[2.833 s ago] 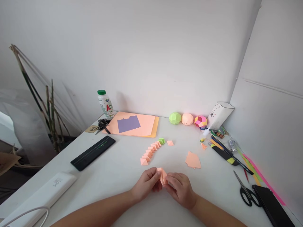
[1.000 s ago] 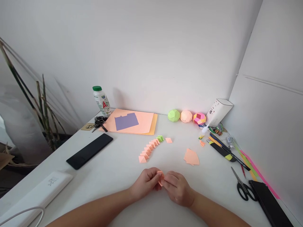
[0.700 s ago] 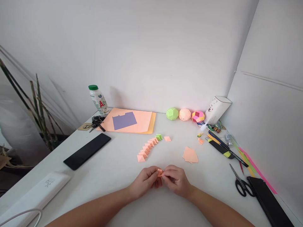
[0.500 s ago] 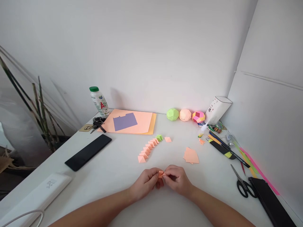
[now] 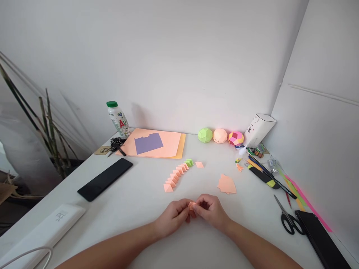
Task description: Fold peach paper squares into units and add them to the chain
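Observation:
Between my two hands, low in the middle of the head view, is a small piece of folded orange paper [image 5: 192, 205]. My left hand [image 5: 174, 216] pinches it from the left. My right hand [image 5: 211, 211] grips its right side, thumb pressed against it. Fingers cover most of the paper, so its full shape is hidden. Beyond my hands a curved row of folded paper units [image 5: 175, 175], peach with green at the far end, lies on the table. A single peach paper piece [image 5: 199, 164] is beside the green end, and a small stack of peach paper [image 5: 227, 184] lies to the right.
Three paper balls [image 5: 220, 136] line the wall. Scissors [image 5: 291, 220], a cutter [image 5: 262, 176] and a black case [image 5: 322, 239] lie right. At left are a black phone [image 5: 105, 179], a white power bank [image 5: 42, 235] and a bottle [image 5: 118, 119]. Peach sheets [image 5: 171, 144] lie at the back.
My right thumb has shifted forward over the folded orange paper, and less of the paper shows between my fingers. The things on the table have stayed in place.

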A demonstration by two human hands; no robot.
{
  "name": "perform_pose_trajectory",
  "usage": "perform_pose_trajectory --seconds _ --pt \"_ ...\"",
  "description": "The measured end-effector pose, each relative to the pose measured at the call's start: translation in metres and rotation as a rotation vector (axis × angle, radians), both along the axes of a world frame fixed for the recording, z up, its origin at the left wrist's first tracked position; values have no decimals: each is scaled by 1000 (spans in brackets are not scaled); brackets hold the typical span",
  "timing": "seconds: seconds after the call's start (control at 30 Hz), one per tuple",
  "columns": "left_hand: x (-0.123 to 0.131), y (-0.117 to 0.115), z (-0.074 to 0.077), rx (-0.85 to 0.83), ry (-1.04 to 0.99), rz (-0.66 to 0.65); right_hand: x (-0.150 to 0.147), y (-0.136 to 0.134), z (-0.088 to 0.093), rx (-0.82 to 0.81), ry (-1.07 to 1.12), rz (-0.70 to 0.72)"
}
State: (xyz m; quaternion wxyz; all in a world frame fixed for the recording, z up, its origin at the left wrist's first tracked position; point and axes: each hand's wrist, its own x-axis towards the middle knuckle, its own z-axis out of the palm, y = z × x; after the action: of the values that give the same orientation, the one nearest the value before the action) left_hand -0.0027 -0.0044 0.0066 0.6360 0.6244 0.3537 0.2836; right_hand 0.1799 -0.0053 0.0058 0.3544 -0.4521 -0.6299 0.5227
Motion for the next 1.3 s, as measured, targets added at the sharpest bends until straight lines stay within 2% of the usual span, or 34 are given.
perform_pose_trajectory --seconds 0.17,0.3,0.4,0.6,0.87,1.17,1.3 --pt "-1 0 0 18 -11 -33 -2 0 0 -104 109 8" --pt "-1 0 -1 37 -11 -50 -2 2 1 -117 184 82" --pt "-1 0 -3 35 12 -31 -2 3 1 -87 177 92" --pt "0 0 -8 -28 65 67 2 6 1 -120 117 -4" --pt "2 -1 -2 -37 51 87 4 6 1 -204 115 22" --pt "3 0 -8 -82 -15 78 -1 1 4 -82 121 124" --pt "3 1 -7 -90 -27 86 0 0 -3 -13 -9 106"
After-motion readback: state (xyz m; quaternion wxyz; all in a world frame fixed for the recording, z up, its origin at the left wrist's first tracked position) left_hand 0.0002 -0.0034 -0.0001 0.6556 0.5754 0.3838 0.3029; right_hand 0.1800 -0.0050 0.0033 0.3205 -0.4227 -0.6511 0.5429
